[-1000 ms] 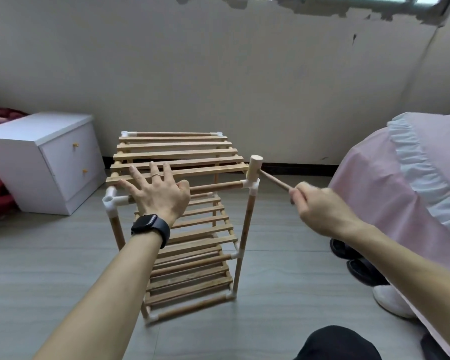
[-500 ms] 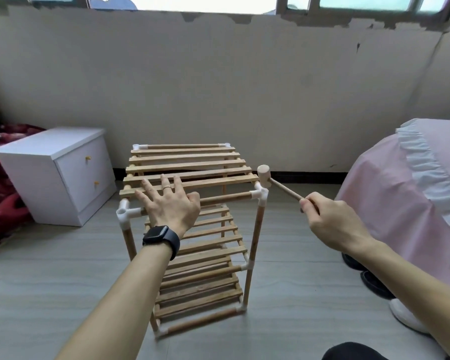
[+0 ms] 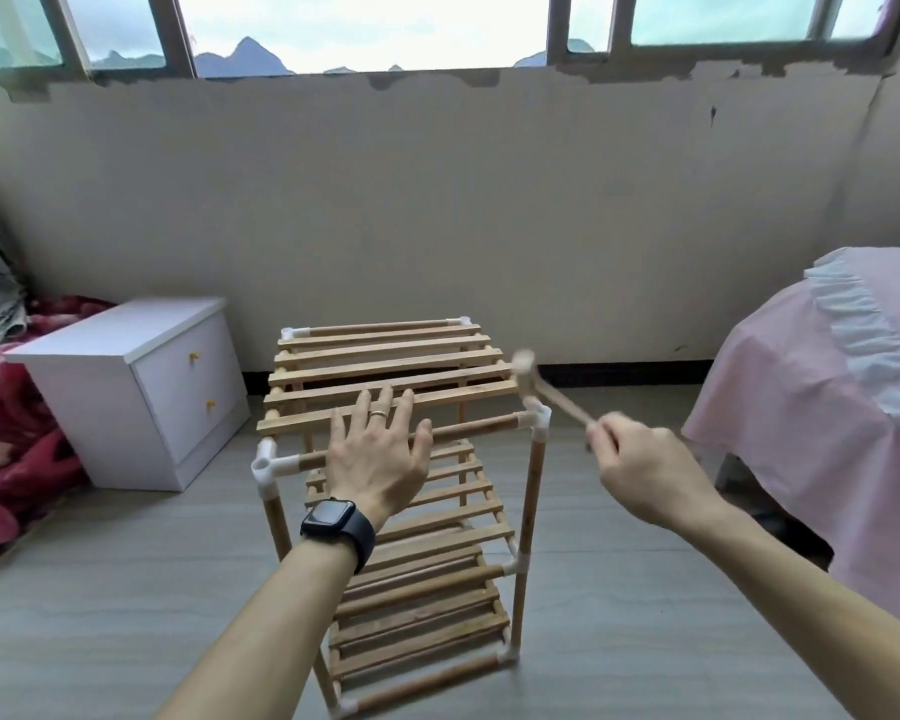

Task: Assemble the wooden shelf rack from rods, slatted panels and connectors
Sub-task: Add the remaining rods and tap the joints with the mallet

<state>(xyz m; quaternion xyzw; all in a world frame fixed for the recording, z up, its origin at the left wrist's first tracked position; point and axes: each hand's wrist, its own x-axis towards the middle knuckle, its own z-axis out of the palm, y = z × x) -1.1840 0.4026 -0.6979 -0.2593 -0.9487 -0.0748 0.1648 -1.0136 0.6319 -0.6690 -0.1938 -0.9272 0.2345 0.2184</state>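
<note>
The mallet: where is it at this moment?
The mallet is right of centre in the head view, gripped by the right hand, its blurred head just above the near right top connector.

Our left arm: it reaches out in front of us, from the bottom edge up to the middle.
Our left wrist: it wears a black square watch [image 3: 338, 519].
Our left hand [image 3: 378, 457]: palm down and flat, with the fingers straight and spread wide.
Our right arm: it comes in from the bottom right corner.
Our right hand [image 3: 645, 472]: its fingers curl tight round the thin handle of a small light wooden hammer [image 3: 559, 400]. The hand looks blurry.
</note>
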